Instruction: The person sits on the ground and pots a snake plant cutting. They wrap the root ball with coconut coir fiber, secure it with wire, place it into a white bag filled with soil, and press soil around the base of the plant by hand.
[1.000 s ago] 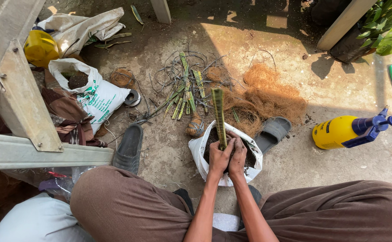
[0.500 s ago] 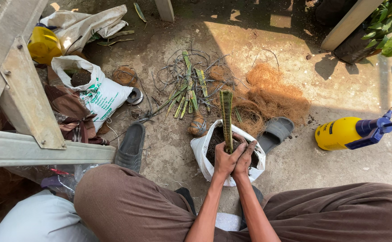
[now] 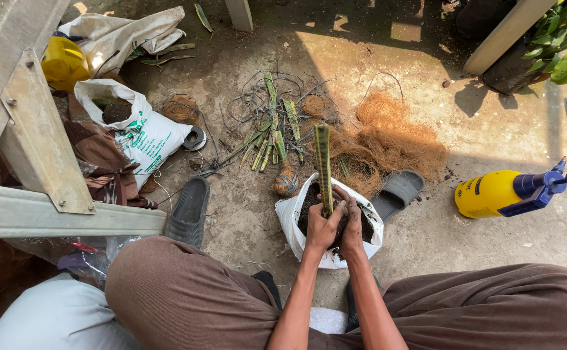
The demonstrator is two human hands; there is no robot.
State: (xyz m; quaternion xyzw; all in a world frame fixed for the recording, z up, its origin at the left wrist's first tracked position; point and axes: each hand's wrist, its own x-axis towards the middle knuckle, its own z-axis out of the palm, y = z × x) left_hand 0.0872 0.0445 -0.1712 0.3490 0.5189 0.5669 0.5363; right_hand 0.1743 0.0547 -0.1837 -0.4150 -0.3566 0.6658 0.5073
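- A grey metal frame (image 3: 44, 162) with bolted plates fills the left edge of the frame, from the top down to the middle.
- The person's brown-trousered knees (image 3: 186, 291) span the bottom, spread to either side of the arms.
- An open white sack (image 3: 144, 133) of dark soil lies at upper left, a yellow container (image 3: 63, 61) just above it.
- A mound of brown coconut fibre (image 3: 387, 142) sits at centre right, beside a scatter of green cuttings (image 3: 270, 133) and thin roots.
- A yellow spray bottle (image 3: 500, 192) with a blue trigger lies on its side at the right edge.
- Two dark sandals (image 3: 189, 209) lie on the concrete, one on each side of the bag.
- A small white grow bag (image 3: 290, 223) of soil stands at lower centre.
- The left hand (image 3: 324, 227) is closed around the base of an upright green cutting (image 3: 323, 165) planted in that bag.
- The right hand (image 3: 353, 223) presses against the left, fingers in the soil.
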